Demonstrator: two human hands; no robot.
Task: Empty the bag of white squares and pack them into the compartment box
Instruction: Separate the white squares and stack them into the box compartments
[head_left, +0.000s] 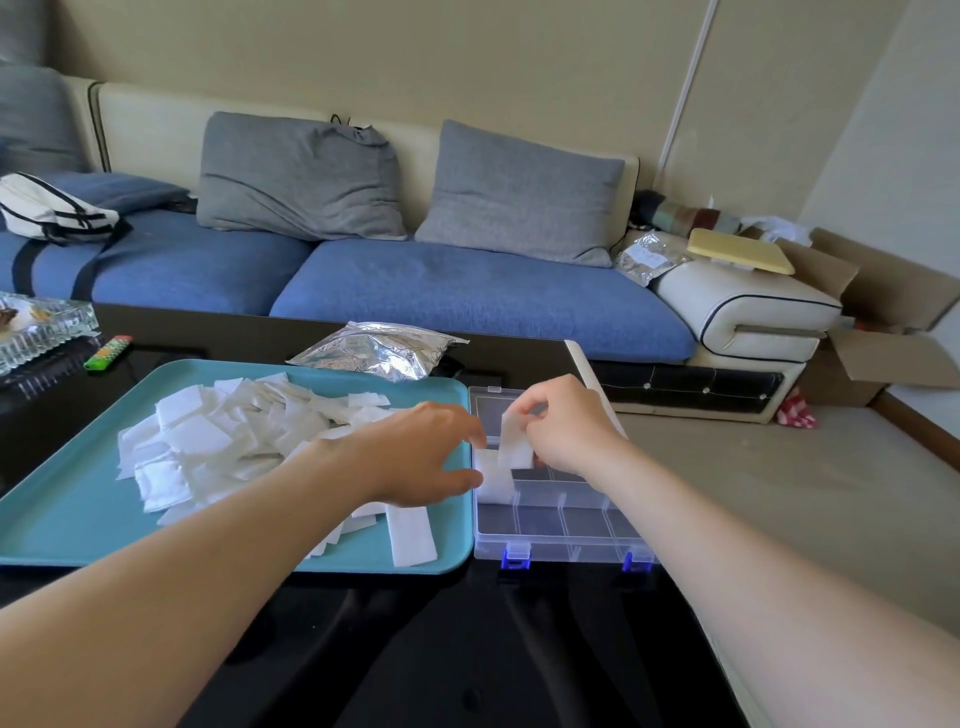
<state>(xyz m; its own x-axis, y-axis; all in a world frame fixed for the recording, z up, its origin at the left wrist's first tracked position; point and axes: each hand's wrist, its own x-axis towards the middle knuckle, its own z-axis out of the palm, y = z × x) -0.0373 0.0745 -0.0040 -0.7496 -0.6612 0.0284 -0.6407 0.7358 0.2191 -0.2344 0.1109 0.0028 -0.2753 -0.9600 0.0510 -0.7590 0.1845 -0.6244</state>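
We are on the packing step. The foil bag (379, 353) lies on the tabletop (467, 649) beyond the tray (62, 525), and the white squares (223, 441) are heaped loose on the tray. The compartment box (561, 525) sits open just beside the tray's right edge.

Our right hand (561, 421) pinches one square (514, 441) by its top edge and holds it upright over a left-hand compartment. Our left hand (421, 457) reaches across the tray rim, thumb and forefinger spread and unclenched, their tips at the small stack (493, 483) already standing there.

To do this well, we judge it best to keep the square vertical and slide it down flush against the stack. The left fingers should keep the stack from tipping or fanning, and the right pinch should release only once the square's lower edge is seated. Most compartments look unfilled.
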